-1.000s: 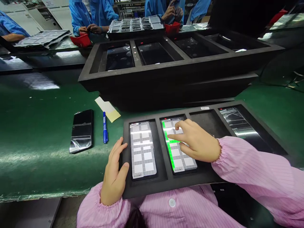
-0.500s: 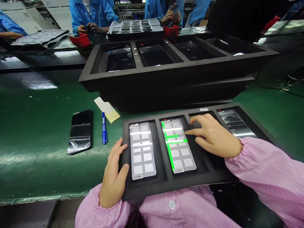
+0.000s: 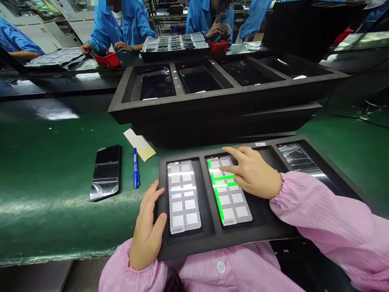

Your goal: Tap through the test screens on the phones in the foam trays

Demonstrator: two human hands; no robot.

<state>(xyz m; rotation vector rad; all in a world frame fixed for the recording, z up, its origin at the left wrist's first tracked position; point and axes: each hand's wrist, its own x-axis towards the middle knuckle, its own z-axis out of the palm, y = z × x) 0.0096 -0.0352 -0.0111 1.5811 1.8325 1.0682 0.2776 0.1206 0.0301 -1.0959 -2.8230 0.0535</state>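
Observation:
My left hand (image 3: 148, 229) rests against the left edge of a black foam tray (image 3: 188, 249), fingers spread and holding nothing. My right hand (image 3: 253, 172) reaches over the second compartment, its index finger pointing onto the lit screen of a smartphone (image 3: 231, 200). Green bands run down that screen's left side and across its middle, over a grid of white blocks. In the first compartment lies another lit smartphone (image 3: 184, 207) with a white and grey grid only. A dark smartphone (image 3: 299, 156) occupies the far right compartment. My right hand partly covers the third compartment.
Left of the tray are a dark smartphone (image 3: 106, 172), a blue marker (image 3: 135, 168) and a pale paper strip (image 3: 138, 142). Stacked foam trays (image 3: 219, 115) with dark phones stand behind. Across the bench, people in blue work near red bins (image 3: 107, 60).
My right hand has moved left across the second phone's screen. The green crosswise bands there have grown longer. My left hand stays at the tray's edge.

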